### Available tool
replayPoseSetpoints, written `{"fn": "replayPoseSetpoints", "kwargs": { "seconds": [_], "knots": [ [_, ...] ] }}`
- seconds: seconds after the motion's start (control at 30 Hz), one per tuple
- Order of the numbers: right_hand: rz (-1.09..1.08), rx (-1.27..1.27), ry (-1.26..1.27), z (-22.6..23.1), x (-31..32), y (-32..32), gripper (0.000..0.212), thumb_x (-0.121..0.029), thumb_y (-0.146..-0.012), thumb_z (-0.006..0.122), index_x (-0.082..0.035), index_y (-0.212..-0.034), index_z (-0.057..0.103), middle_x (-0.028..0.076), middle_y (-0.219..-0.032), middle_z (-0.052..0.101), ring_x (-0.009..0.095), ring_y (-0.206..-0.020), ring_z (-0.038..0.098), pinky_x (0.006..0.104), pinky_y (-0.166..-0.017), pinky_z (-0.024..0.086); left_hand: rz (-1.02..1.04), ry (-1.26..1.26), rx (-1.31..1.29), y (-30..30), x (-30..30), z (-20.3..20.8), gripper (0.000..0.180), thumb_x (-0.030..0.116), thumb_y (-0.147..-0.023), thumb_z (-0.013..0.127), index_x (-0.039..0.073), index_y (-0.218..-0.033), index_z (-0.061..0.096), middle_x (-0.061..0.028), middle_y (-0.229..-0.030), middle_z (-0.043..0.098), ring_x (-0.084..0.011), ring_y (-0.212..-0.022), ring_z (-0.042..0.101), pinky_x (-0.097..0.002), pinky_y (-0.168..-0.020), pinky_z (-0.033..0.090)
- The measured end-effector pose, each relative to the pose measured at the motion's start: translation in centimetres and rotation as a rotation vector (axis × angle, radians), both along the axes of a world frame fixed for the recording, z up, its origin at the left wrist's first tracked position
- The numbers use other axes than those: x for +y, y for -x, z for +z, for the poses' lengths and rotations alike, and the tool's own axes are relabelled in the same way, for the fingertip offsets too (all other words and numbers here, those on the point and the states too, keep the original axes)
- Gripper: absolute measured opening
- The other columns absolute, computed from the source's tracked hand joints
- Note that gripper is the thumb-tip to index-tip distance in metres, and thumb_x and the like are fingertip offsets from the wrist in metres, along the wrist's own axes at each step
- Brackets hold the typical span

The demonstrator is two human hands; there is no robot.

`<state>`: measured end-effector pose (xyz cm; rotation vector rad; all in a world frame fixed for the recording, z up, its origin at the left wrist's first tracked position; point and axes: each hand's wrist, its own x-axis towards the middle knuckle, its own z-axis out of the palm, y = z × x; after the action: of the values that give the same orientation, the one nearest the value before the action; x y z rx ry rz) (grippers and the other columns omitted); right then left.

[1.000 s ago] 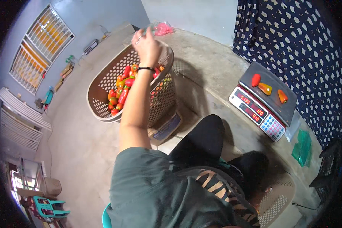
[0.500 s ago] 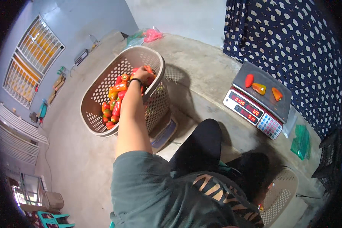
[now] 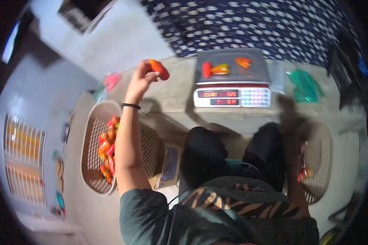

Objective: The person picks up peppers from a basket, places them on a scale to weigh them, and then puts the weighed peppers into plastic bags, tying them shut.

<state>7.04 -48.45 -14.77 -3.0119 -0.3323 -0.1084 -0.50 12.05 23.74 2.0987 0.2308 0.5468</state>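
Observation:
My left hand (image 3: 142, 79) is raised over the concrete ledge, its fingers closed round a red bell pepper with an orange end (image 3: 160, 70). On the plate of the digital scale (image 3: 233, 98) lie a red pepper (image 3: 207, 70), a yellow-green one (image 3: 220, 69) and an orange one (image 3: 243, 62). Below my left forearm stands a beige perforated basket (image 3: 88, 163) holding several red and orange peppers (image 3: 106, 149). My right forearm (image 3: 297, 188) hangs in shadow beside a second beige basket (image 3: 325, 159) with some peppers inside; the fingers of my right hand cannot be made out.
A green plastic bag (image 3: 304, 86) lies on the ledge right of the scale, and a pink bag (image 3: 111, 81) at the left. A dark blue patterned curtain (image 3: 257, 28) hangs behind the scale. My knees are below the ledge, near a cardboard box (image 3: 168, 167).
My left hand has come up out of the left basket with a pepper and moved toward the scale. The view has turned right, showing my right forearm by the second basket.

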Motion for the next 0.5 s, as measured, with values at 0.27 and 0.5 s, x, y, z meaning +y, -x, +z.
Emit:
{"fn": "replayPoseSetpoints", "kwargs": {
  "seconds": [0.27,0.5],
  "knots": [
    [-0.078,0.073,0.037,-0.9,-3.3,1.0,0.018,-0.014,-0.079,0.057,0.000,-0.090,0.059,0.020,-0.094,0.053,0.035,-0.084,0.060,0.0413,-0.070,0.052,-0.401,-1.356,-0.154,-19.5,-17.2,-7.5,0.021,0.009,-0.076,0.054,0.012,-0.097,0.058,-0.0050,-0.095,0.061,-0.0257,-0.097,0.054,-0.0351,-0.080,0.045],
    [-0.057,0.036,0.106,0.6,-2.4,1.9,0.022,-0.016,-0.075,0.059,0.002,-0.087,0.061,0.019,-0.091,0.053,0.036,-0.082,0.061,0.0428,-0.068,0.050,-0.375,-1.534,0.154,-20.9,-17.2,-12.7,0.024,0.019,-0.081,0.051,0.016,-0.104,0.057,-0.0071,-0.104,0.060,-0.0256,-0.103,0.052,-0.0380,-0.082,0.043]
  ]
}}
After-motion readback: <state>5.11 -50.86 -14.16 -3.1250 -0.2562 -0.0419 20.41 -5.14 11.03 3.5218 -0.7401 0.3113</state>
